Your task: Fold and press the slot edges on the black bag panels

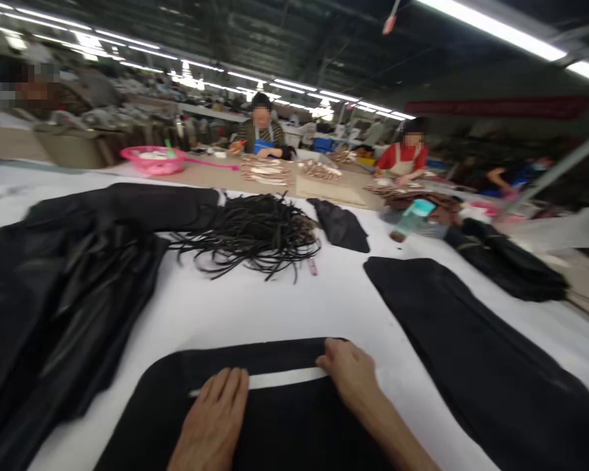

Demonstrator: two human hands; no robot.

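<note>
A black fabric piece (275, 425) lies flat on the white table (275, 307) right in front of me, with a thin white strip (285, 379) laid across it. My left hand (216, 418) rests flat on the fabric, fingers stretched out and touching the strip's left end. My right hand (348, 373) presses down at the strip's right end with its fingers curled over the fabric edge; whether they pinch the strip is hidden.
A heap of black fabric (53, 307) lies at the left, a bundle of black cords (255, 235) in the middle, a long black panel (471, 353) at the right. A teal bottle (412, 219) stands farther back. Other people work at a far table beside a pink basin (154, 159).
</note>
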